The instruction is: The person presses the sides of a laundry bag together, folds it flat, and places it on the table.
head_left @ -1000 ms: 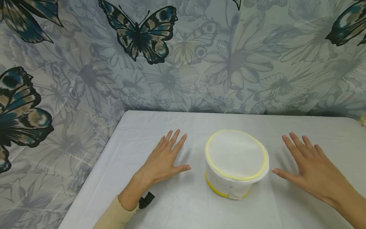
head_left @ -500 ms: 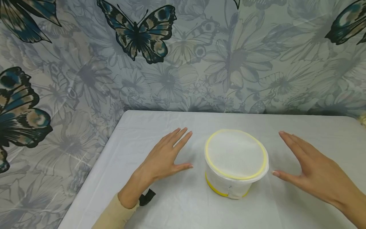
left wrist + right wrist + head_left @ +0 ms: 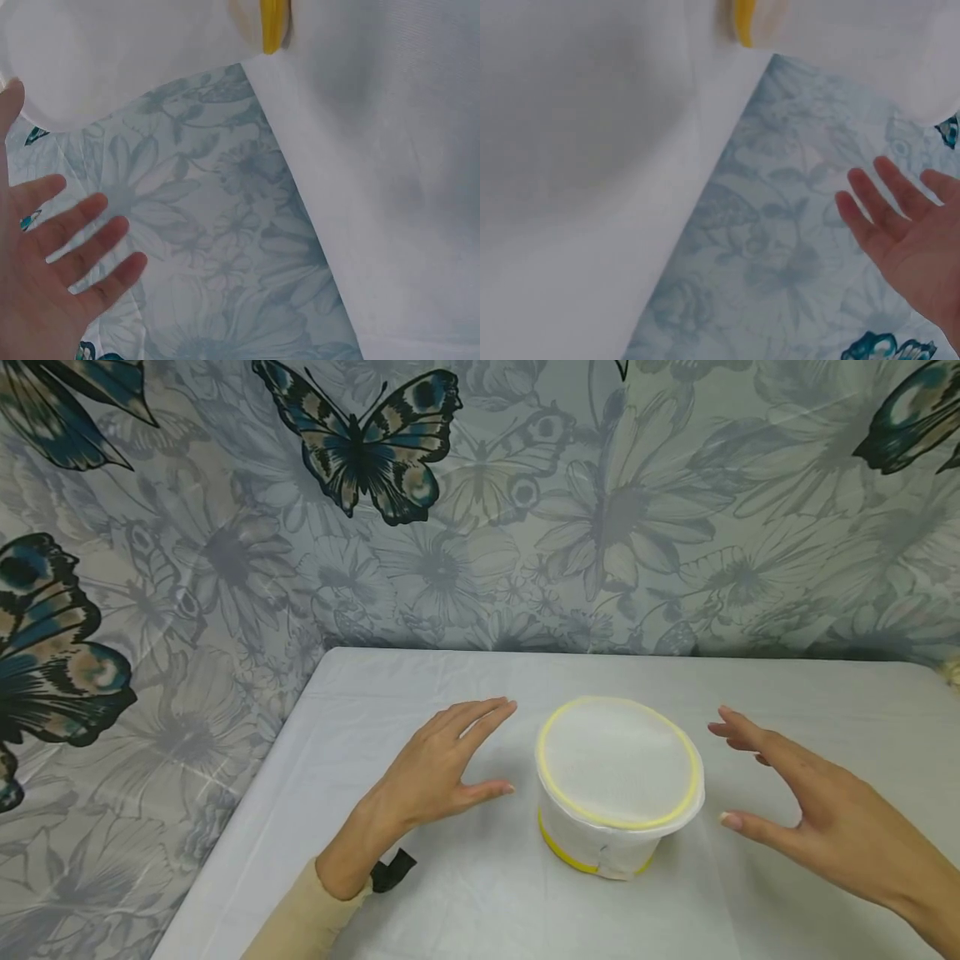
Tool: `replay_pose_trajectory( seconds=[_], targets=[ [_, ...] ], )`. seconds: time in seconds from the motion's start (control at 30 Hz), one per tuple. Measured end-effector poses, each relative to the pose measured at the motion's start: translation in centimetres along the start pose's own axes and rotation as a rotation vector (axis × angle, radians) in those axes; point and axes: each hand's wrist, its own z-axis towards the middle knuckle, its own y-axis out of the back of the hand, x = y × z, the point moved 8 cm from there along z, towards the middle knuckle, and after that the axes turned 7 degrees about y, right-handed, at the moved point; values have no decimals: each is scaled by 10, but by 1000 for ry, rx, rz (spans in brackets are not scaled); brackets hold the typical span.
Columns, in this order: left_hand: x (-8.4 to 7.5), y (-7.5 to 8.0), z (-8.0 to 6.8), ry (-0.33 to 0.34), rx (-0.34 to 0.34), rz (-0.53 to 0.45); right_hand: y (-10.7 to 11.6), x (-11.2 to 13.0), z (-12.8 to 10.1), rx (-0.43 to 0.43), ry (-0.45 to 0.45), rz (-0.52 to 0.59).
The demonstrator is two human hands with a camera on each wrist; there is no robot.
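A round white mesh container [image 3: 618, 777] with yellow trim stands on the white table [image 3: 465, 893]; its yellow rim [image 3: 273, 26] shows at the top of the left wrist view and again, as the yellow band [image 3: 744, 22], in the right wrist view. My left hand [image 3: 442, 768] hovers just left of it, fingers straight, thumb pointing at its side. My right hand [image 3: 802, 802] hovers just right of it, fingers spread and relaxed. Neither hand touches the container. The left hand's fingers [image 3: 67, 240] and the right hand's fingers [image 3: 900, 217] hold nothing.
A curtain [image 3: 480, 502] printed with grey flowers and dark butterflies hangs behind and to the left of the table. The table's left edge [image 3: 240, 827] runs diagonally near my left forearm. A black strap [image 3: 390, 870] sits at my left wrist.
Both hands have lifted off the table and turned inward, their palms now facing the container's sides. The container has not moved.
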Motion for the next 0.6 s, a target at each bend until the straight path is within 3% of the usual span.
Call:
replay_pose_trajectory(
  seconds=[0.3, 0.6],
  targets=[
    [-11, 5, 8, -73, -49, -92, 0, 12, 10, 6, 89, 118],
    [-20, 7, 14, -105, -48, -202, -4, 16, 13, 38, 76, 154]
  ],
)
